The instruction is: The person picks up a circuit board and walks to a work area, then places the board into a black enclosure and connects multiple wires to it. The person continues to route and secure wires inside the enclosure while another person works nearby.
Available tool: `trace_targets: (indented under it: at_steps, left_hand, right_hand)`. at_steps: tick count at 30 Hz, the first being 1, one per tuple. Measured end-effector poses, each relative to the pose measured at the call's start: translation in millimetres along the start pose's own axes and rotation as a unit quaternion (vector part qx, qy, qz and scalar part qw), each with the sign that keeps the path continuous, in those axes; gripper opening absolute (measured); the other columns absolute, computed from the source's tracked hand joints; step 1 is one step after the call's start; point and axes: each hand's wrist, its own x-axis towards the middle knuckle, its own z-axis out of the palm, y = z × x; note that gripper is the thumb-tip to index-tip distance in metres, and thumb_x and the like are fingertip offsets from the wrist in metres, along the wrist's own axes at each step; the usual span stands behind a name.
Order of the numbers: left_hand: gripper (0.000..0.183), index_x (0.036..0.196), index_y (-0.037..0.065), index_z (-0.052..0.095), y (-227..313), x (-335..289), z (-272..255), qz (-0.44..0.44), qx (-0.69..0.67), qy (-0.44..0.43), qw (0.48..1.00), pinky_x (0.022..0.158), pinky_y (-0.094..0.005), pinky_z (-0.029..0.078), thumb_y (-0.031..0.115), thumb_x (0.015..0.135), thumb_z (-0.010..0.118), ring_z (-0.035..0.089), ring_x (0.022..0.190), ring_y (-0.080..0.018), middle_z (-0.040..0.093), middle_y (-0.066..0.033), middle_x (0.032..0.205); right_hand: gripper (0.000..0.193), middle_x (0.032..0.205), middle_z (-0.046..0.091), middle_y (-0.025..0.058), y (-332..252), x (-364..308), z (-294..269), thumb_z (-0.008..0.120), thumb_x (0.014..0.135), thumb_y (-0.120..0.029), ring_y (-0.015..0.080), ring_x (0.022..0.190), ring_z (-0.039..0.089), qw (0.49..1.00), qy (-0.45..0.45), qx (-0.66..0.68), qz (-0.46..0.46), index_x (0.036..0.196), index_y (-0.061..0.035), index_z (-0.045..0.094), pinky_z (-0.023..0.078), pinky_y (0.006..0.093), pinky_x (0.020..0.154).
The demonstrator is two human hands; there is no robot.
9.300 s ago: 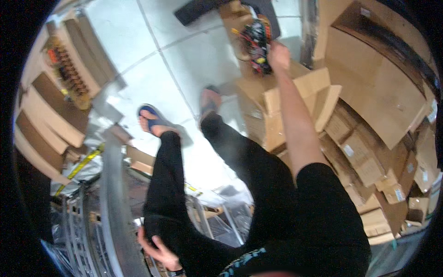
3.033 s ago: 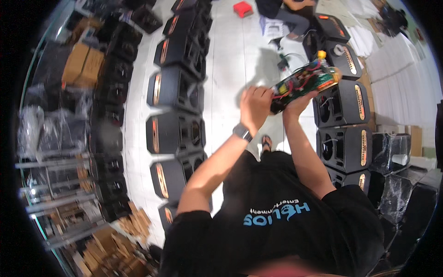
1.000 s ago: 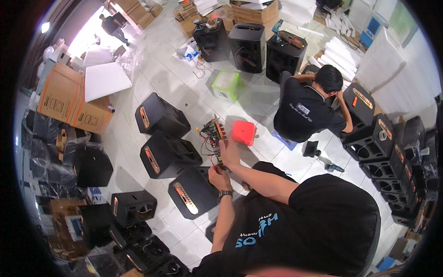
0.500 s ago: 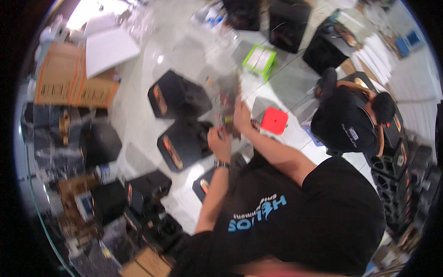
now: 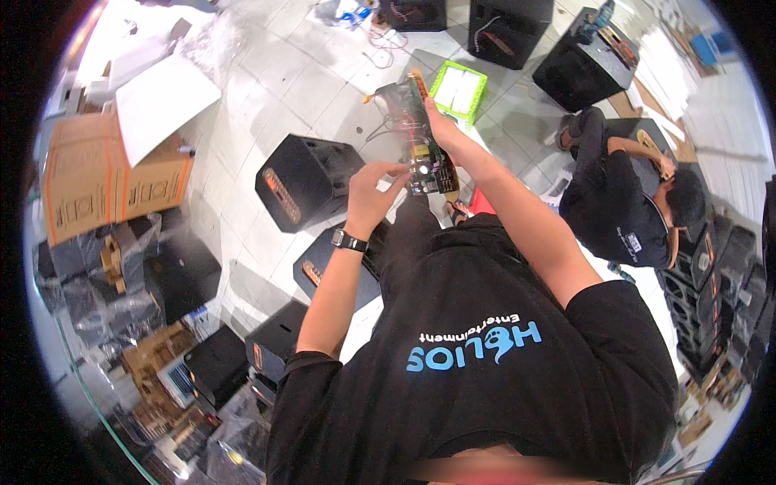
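One speaker box [image 5: 303,182] at ten o'clock; left hand [image 5: 373,192] at circuit board [image 5: 422,153], just past twelve, pinch unclear. Loose wires [image 5: 396,125] there could snag; right hand [image 5: 444,129] grips the board's right edge, a one-sided hold that might tip it.

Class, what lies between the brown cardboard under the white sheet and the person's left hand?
Going right from the brown cardboard, the head view shows tiled floor, then a black speaker box, before the left hand.
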Motion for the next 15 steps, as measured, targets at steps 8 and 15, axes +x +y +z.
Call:
trace_targets:
  at_steps: [8, 15]
  left_hand:
    - [0.032, 0.115, 0.017, 0.072, -17, 133, -48, 0.359, 0.115, -0.175, 0.91, 0.112, -0.0462, 0.041, 0.011, 0.084, 0.073, 0.058, 0.124, -0.0239, 0.067, -0.0029, 0.125]
    - [0.016, 0.1, 0.016, 0.073, -89, 213, -51, 0.477, 0.074, -0.354, 0.801, 0.113, -0.0428, 0.045, 0.015, 0.086, 0.066, 0.063, 0.117, -0.0213, 0.067, -0.001, 0.109]
  right_hand:
    - [0.084, 0.157, 0.048, 0.0179, -62, 51, -1, 0.026, 0.106, -0.071, 0.0246, 0.128, 0.059, 0.989, -0.044, -0.13, 0.059, 0.163, -0.009, 0.032, 0.054, 0.0427, 0.1]
    - [0.089, 0.155, 0.051, 0.0191, -87, 97, 24, 0.029, 0.103, -0.075, 0.0252, 0.125, 0.061, 0.978, -0.01, -0.131, 0.161, 0.164, -0.0092, 0.032, 0.051, 0.0453, 0.103]
